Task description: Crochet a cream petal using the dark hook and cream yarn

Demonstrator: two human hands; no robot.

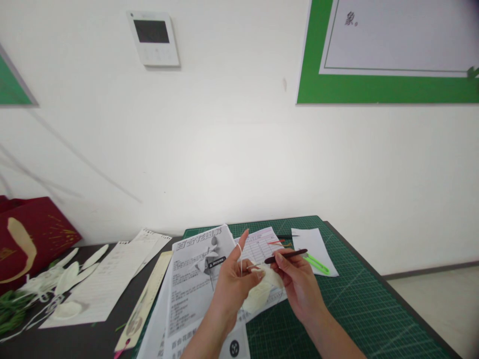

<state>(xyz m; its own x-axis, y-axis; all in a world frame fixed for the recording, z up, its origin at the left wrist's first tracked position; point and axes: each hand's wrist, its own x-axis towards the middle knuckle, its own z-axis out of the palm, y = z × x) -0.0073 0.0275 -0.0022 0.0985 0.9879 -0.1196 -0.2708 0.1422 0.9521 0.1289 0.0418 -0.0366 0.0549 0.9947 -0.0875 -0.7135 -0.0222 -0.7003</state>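
Two hands: bare, held close together over a tabletop, fingers bent.
Right hand (299, 286): thumb and fingers grip a hook (286, 256) by its dark handle; the thin metal shaft points towards the other hand.
Left hand (235, 279): thumb and fingertips pinch the edge of a cream knitted piece (258, 297); a strand of pale yarn (239, 247) runs round the raised index finger.
Hook tip: right by the left fingertips; too small to tell whether it is in the stitches.
Cream piece: hangs between the hands, above papers.
Under the hands: a printed sheet (190, 284) with a flower picture, and a form (258, 243) with a table, on a green cutting mat (359, 309).
Beyond the right hand: a bright green cutter (318, 265), partly over white paper (307, 240).
Left side: a cream ruler (145, 294), written pages (108, 279), white petal shapes (95, 256), green yarn (13, 310) and a dark red bag (35, 232).
Wall: a white panel with a dark screen (151, 32), and a green-bordered poster (374, 89).
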